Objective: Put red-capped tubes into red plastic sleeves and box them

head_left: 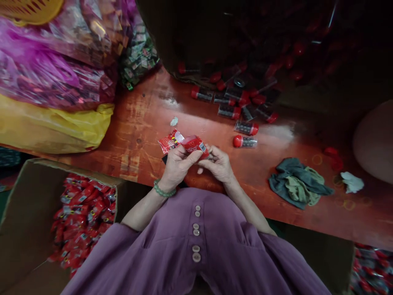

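Observation:
Both hands meet over the near edge of the red-brown table (138, 135). My left hand (178, 166), with a green bead bracelet (164, 189) at its wrist, is closed on a red printed packet (194, 144). My right hand (218, 164) has its fingers bent at the packet's right end, pinching there. Another flat red printed piece (169, 141) lies just left of the packet, beside my left fingertips. To the right, a clear tube with a red cap (245, 141) lies on the table, and several similar tubes (229, 110) are spread behind it.
A dark container (172, 61) opens at the back, with tubes inside. Filled plastic bags (55, 78) stand at the left. A cardboard box (33, 209) of red packets (86, 213) sits at lower left. Crumpled cloths (297, 182) and a white tissue (352, 182) lie at right.

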{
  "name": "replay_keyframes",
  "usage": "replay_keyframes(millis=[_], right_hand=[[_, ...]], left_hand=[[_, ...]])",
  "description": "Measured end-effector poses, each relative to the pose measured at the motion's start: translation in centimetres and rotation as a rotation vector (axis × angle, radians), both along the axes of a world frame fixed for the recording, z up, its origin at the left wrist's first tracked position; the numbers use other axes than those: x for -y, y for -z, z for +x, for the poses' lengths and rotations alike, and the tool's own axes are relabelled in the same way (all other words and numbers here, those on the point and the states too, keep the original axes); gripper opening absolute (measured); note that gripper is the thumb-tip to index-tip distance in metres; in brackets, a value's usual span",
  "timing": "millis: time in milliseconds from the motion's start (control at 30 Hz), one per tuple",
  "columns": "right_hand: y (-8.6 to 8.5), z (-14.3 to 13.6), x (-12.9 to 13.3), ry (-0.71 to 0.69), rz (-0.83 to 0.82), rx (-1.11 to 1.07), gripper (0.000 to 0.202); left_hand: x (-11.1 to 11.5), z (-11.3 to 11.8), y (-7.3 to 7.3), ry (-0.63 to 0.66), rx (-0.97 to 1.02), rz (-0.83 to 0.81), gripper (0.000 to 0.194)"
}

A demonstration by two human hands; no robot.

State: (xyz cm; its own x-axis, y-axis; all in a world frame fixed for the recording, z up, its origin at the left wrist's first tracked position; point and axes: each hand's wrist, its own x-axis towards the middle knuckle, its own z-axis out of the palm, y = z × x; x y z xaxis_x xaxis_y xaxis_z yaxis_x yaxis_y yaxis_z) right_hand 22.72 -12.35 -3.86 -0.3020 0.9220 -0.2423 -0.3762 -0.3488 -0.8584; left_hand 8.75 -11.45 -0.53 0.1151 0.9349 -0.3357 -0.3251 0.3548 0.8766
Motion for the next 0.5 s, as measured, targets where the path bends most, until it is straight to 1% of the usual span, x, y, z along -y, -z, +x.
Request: replay_keyframes(millis=[100, 233, 400, 467, 500], right_hand=[[0.0, 0.2, 0.2, 0.022, -0.001, -0.002, 0.04], [-0.2, 0.2, 0.2, 0.039, 0.007, 0.02, 0.045], [-0.3, -0.7, 0.2, 0.046, 0.044, -0.015, 0.044], [-0.3, -1.3, 0.4, 0.02, 0.035, -0.018, 0.045], [-0.3, -1.6, 0.5, -0.014, 0.032, -0.013, 0.045]], left_hand=[[0.4, 0.2, -0.6, 0.024, -0.035, 0.045, 0.025], [0.6, 0.3, -1.6, 0.05, -0.057, 0.074, 0.026], [1.1, -0.1, -1.9, 0.035, -0.052, 0.062, 0.029], [1.6, -0.6, -2.0, 0.023, -0.075, 0.057, 0.032], [2.0, -1.0, -2.1, 0.016, -0.106, 0.062, 0.033]])
